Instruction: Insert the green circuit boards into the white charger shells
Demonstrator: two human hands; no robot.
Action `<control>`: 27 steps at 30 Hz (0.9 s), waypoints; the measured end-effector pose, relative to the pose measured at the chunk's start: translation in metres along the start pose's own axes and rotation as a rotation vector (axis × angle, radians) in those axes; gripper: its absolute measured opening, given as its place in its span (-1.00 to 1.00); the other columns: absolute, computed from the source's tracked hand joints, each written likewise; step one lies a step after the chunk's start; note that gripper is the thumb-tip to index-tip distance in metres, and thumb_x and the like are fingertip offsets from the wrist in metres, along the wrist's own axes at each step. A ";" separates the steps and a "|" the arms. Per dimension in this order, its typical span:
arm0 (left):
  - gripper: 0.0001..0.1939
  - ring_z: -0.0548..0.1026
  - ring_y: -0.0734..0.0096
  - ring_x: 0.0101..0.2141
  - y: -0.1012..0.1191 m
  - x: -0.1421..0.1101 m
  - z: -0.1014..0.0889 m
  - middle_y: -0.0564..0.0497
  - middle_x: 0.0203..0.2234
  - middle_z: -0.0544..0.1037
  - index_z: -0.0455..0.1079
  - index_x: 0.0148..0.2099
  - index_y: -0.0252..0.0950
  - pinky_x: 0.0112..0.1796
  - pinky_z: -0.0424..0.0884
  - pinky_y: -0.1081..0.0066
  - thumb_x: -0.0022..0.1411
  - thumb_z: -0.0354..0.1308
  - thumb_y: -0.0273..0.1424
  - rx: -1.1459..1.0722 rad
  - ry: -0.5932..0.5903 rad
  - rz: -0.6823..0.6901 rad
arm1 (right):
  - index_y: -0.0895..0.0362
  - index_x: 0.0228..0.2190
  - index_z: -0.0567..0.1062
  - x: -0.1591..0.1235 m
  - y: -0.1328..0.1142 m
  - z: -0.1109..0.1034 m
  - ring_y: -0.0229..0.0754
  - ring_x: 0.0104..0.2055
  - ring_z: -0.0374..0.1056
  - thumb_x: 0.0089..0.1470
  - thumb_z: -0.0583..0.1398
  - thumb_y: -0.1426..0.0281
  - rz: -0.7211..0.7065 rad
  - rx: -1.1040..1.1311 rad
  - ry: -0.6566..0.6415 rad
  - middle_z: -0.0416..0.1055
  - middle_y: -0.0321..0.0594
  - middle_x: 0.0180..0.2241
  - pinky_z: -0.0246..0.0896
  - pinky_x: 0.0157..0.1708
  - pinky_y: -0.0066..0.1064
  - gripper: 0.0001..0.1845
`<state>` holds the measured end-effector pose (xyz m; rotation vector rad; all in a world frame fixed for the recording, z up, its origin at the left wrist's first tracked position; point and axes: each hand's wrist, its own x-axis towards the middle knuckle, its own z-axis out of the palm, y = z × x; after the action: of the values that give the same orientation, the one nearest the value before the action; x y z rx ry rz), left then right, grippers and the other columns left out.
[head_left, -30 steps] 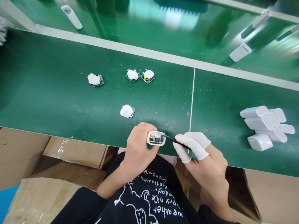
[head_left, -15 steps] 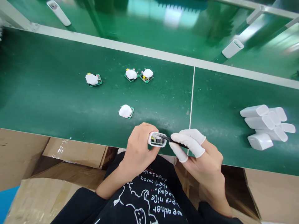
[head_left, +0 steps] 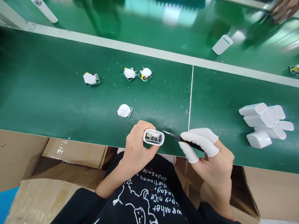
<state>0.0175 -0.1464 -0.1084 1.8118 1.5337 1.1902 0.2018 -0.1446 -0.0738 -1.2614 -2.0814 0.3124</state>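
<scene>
My left hand (head_left: 139, 149) grips a white plastic housing (head_left: 143, 137) near the bench's front edge. Its open end faces up and shows a circuit board (head_left: 153, 137) with electronic parts inside. White finger cots cover several fingers of my right hand (head_left: 207, 152), which pinches a pair of black-handled tweezers (head_left: 171, 135). The metal tip lies just right of the housing, apart from it. Beyond my left hand, a circuit board with a white blob (head_left: 124, 110) rests on the green bench.
Further back lie more white-topped boards, one at left (head_left: 91, 79) and two side by side (head_left: 145, 74). White housings are piled (head_left: 263, 123) at right. On the conveyor behind the pale rail (head_left: 116, 43) stand a housing (head_left: 222, 45) and another (head_left: 45, 11). Another person's hand (head_left: 286, 11) shows at top right.
My right hand has drawn the tweezers out of the housing's opening, moving right. The housings on the conveyor have shifted left. Another person's hand and a board have appeared at right.
</scene>
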 end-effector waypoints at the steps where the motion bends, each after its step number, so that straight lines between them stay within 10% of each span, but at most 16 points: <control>1: -0.73 0.46 0.53 -0.36 0.000 0.000 0.000 0.12 -0.36 0.43 0.26 -0.20 -0.24 -0.35 0.38 0.51 0.11 0.26 -0.56 -0.009 0.009 -0.010 | 0.08 -0.20 0.48 0.000 0.004 0.001 -0.23 -0.29 0.44 0.18 0.25 0.57 0.007 -0.001 0.021 0.48 -0.26 -0.29 0.43 -0.28 -0.42 -0.82; 7: -0.67 0.46 0.57 -0.39 -0.001 -0.001 0.005 0.14 -0.36 0.43 0.25 -0.13 -0.23 -0.37 0.38 0.56 0.09 0.26 -0.56 -0.011 0.042 -0.071 | 0.16 -0.01 0.44 -0.004 0.025 0.028 -0.05 -0.19 0.41 0.26 0.17 0.49 -0.046 -0.143 0.008 0.49 -0.08 -0.23 0.47 -0.22 -0.20 -0.74; 11: -0.61 0.51 0.53 -0.40 0.000 -0.003 0.010 0.15 -0.37 0.47 0.22 -0.08 -0.20 -0.38 0.42 0.53 0.08 0.24 -0.55 -0.064 0.045 -0.117 | 0.16 0.05 0.40 -0.004 0.006 0.041 -0.03 0.01 0.38 0.23 0.25 0.39 -0.037 0.168 0.048 0.44 -0.01 -0.03 0.45 -0.05 -0.13 -0.63; 20: -0.56 0.51 0.51 -0.47 0.004 -0.006 0.017 0.16 -0.42 0.50 0.17 -0.05 -0.17 -0.43 0.42 0.51 0.03 0.12 -0.60 -0.151 0.058 -0.212 | 0.07 0.05 0.46 -0.002 -0.012 0.069 -0.06 -0.14 0.48 0.16 0.24 0.58 -0.071 0.328 0.290 0.49 -0.06 -0.11 0.54 -0.26 -0.20 -0.57; 27: -0.61 0.52 0.41 -0.48 -0.007 -0.004 0.027 0.08 -0.44 0.52 0.23 -0.04 -0.21 -0.44 0.44 0.45 0.06 0.06 -0.57 -0.118 0.141 -0.121 | 0.10 -0.05 0.44 -0.001 -0.002 0.068 -0.05 -0.16 0.52 0.25 0.14 0.44 -0.059 0.238 0.220 0.50 -0.09 -0.17 0.57 -0.22 -0.26 -0.77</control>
<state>0.0369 -0.1439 -0.1290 1.5662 1.5895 1.3439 0.1564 -0.1371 -0.1238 -1.0423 -1.8309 0.3656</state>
